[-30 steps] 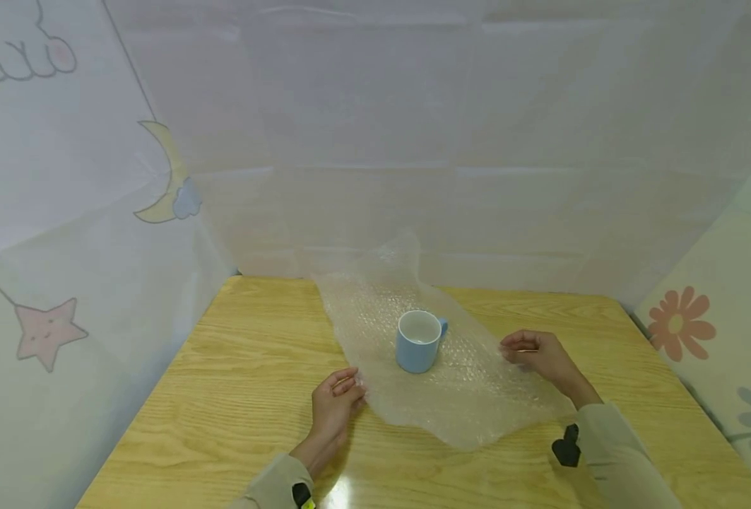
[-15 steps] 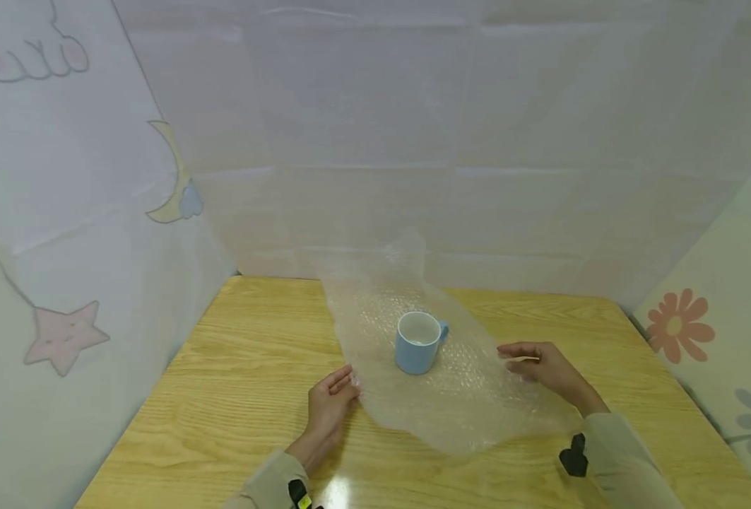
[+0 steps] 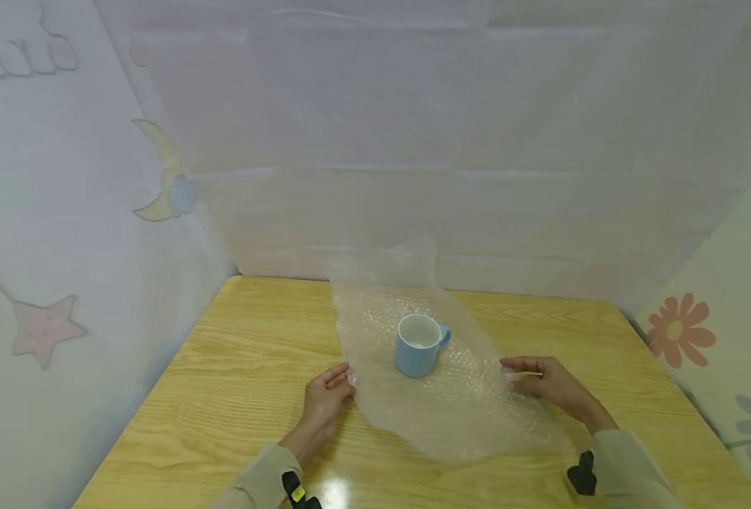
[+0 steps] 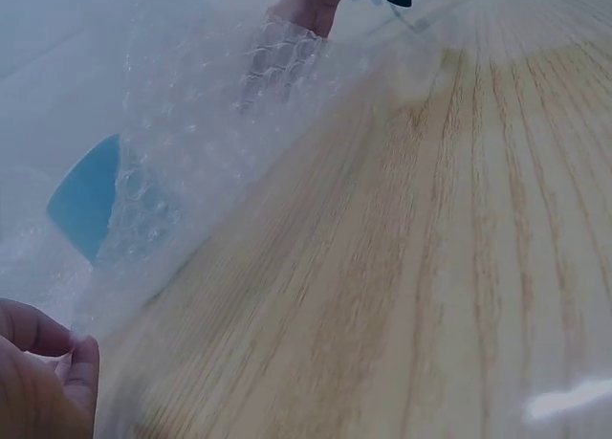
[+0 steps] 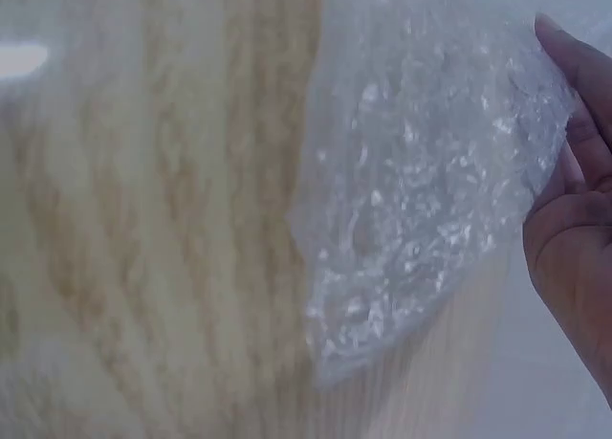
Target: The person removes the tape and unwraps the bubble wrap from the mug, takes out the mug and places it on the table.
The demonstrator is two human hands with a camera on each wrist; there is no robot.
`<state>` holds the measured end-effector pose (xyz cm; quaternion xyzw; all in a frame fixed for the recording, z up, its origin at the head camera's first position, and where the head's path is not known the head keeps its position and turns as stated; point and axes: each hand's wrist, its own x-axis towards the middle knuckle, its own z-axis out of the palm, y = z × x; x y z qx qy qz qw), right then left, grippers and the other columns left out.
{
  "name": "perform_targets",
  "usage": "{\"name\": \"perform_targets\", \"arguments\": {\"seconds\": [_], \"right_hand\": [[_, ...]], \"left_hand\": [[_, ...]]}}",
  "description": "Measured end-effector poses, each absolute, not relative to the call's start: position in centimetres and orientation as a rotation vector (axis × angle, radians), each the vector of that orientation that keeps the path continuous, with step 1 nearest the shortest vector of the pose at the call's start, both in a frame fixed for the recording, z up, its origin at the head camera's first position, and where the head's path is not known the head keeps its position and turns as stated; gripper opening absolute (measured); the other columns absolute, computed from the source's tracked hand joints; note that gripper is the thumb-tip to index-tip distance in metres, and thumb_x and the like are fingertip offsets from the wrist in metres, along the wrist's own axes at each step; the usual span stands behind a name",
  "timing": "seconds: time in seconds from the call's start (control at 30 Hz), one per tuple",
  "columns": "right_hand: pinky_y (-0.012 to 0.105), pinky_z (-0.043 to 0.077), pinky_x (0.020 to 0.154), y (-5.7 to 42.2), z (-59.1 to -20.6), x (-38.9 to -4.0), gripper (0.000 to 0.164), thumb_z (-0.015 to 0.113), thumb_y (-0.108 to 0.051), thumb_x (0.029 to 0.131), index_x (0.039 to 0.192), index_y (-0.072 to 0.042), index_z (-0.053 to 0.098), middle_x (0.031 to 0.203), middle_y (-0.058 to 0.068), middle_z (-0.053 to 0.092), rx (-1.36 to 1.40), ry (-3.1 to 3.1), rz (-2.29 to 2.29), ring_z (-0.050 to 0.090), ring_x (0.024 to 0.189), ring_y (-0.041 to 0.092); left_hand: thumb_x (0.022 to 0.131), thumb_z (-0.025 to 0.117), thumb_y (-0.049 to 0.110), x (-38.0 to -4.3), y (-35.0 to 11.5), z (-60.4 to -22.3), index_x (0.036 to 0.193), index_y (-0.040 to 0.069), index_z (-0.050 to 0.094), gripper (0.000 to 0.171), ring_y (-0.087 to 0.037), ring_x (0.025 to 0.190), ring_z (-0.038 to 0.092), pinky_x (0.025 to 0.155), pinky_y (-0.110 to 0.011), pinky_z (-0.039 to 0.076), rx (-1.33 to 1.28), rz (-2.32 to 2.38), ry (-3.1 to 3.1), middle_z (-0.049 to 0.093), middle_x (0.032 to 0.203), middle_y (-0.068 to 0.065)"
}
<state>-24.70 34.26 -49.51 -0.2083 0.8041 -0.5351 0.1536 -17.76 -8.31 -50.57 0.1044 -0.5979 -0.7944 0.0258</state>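
Observation:
A light blue mug (image 3: 416,355) with a white inside stands upright on a sheet of bubble wrap (image 3: 432,417), its handle toward the right. My left hand (image 3: 326,399) pinches the sheet's left edge between thumb and fingers, which the left wrist view shows at the thumb (image 4: 84,362). On the other side my right hand (image 3: 556,389) grips the right edge, with a flap of bubble wrap (image 5: 411,190) hanging from it in the right wrist view. Seen from the left wrist, part of the mug (image 4: 88,200) shows behind the raised plastic.
The wooden table (image 3: 235,375) runs back to a pale sheet wall (image 3: 362,141). Side walls carry a printed star (image 3: 46,329) and a printed flower (image 3: 682,330). The far end of the bubble wrap rises against the back wall.
The bubble wrap's far end has shifted right, and its front edge has come slightly nearer. My right hand has moved toward the front; my left hand has drifted slightly left. The mug has barely moved.

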Motion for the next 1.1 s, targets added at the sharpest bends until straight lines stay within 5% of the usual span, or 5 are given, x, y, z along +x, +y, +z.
{"name": "perform_targets", "arguments": {"seconds": [0.63,0.9,1.1], "right_hand": [[0.036,0.055,0.080,33.7,-50.8,-22.0,0.055,0.067,-0.011,0.093,0.137,0.013,0.045,0.142,0.035,0.036,-0.517,2.240,-1.594,0.063,0.107,0.021],[0.032,0.054,0.084,33.3,-51.3,-21.0,0.058,0.070,-0.013,0.090,0.136,0.012,0.046,0.141,0.034,0.039,-0.456,2.286,-1.619,0.045,0.123,0.047],[0.035,0.055,0.082,33.1,-51.5,-20.3,0.057,0.070,-0.013,0.090,0.137,0.010,0.047,0.142,0.033,0.038,-0.425,2.259,-1.653,0.049,0.121,0.044]], "left_hand": [[0.082,0.059,-0.016,-18.9,-9.9,-50.2,0.128,-0.014,0.052,0.047,-0.011,0.073,0.057,0.063,-0.023,0.050,0.335,-2.407,-2.002,0.063,0.113,-0.019],[0.078,0.059,-0.020,-19.5,-10.4,-49.9,0.125,-0.015,0.054,0.047,-0.011,0.070,0.057,0.061,-0.023,0.051,0.325,-2.428,-2.007,0.063,0.096,-0.011],[0.077,0.059,-0.021,-20.0,-10.9,-49.9,0.124,-0.014,0.056,0.048,-0.011,0.069,0.057,0.060,-0.023,0.051,0.353,-2.410,-2.055,0.065,0.095,-0.010]]}}
